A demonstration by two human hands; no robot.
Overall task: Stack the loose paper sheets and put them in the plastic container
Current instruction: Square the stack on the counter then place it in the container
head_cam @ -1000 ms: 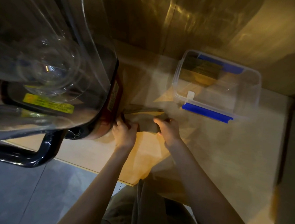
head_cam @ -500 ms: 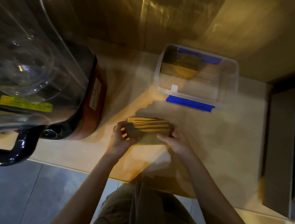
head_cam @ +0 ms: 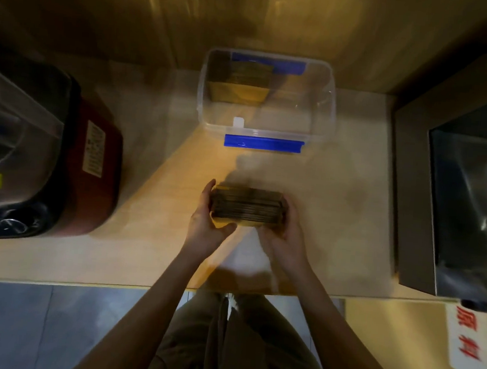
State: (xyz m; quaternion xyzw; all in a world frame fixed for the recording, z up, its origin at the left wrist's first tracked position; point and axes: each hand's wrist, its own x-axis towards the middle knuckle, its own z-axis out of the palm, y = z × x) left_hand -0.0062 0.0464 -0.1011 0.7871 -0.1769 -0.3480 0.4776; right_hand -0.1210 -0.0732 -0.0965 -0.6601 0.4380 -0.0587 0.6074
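A thick stack of yellowish-brown paper sheets (head_cam: 247, 206) is held on edge above the pale counter, clasped from both ends. My left hand (head_cam: 207, 225) grips its left end and my right hand (head_cam: 286, 238) its right end. Beyond them stands the clear plastic container (head_cam: 329, 109) with blue clips on its near and far rims. An earlier stack of the same sheets (head_cam: 240, 84) rests inside it at the far left.
A dark red appliance with a clear jar (head_cam: 70, 169) fills the counter's left side. A grey box with a glossy dark front (head_cam: 413, 184) stands at the right. The counter's front edge (head_cam: 80, 283) runs below my hands, with grey floor beneath.
Both hands have gathered the sheets from beside the red appliance into a squared stack and lifted it toward the middle. The view has swung right, bringing the grey box in.
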